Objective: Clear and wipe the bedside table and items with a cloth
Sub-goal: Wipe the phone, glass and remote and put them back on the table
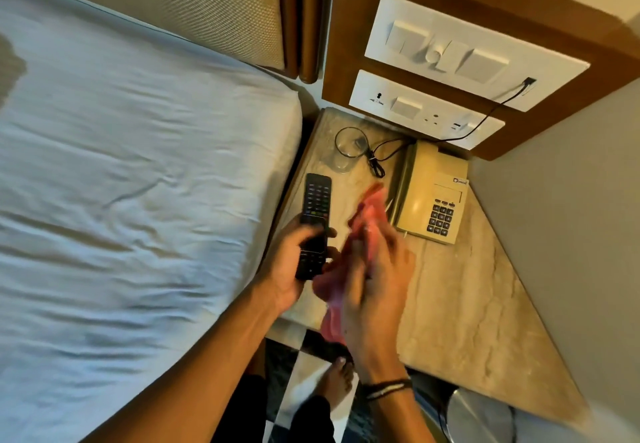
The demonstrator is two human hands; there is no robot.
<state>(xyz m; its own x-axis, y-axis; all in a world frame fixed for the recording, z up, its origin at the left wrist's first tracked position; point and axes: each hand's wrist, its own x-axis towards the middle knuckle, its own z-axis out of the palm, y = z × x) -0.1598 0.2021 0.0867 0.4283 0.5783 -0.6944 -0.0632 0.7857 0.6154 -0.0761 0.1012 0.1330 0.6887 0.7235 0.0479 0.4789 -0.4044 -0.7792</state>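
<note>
The left hand grips a black rectangular remote; the right hand clutches a pink cloth. Upper centre, a cream plastic telephone and clear glass await clearing from the beige marble table.

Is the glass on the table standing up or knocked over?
Standing up. The glass shows its round rim above its base, which sits on the bedside table.
</note>
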